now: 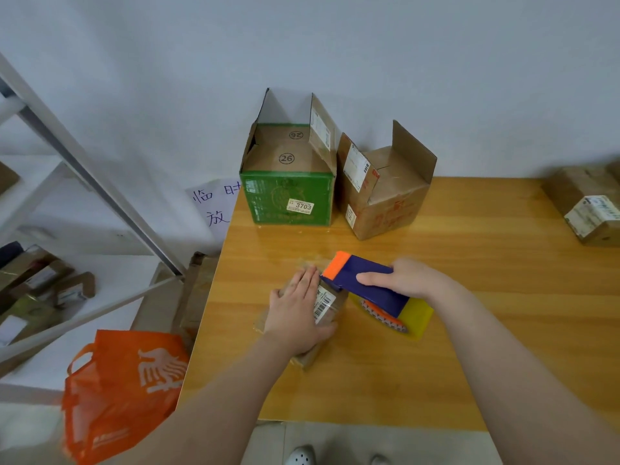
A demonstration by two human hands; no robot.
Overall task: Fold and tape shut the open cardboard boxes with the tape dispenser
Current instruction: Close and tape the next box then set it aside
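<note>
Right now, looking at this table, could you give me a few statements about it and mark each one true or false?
1. The left hand lies flat on the small box. True.
2. The right hand holds scissors. False: it grips the tape dispenser.
3. The green box has flaps standing up. True.
4. The brown box next to it is taped shut. False: its flaps stand open.
5. The orange bag sits on the table. False: it is on the floor, left of the table.
</note>
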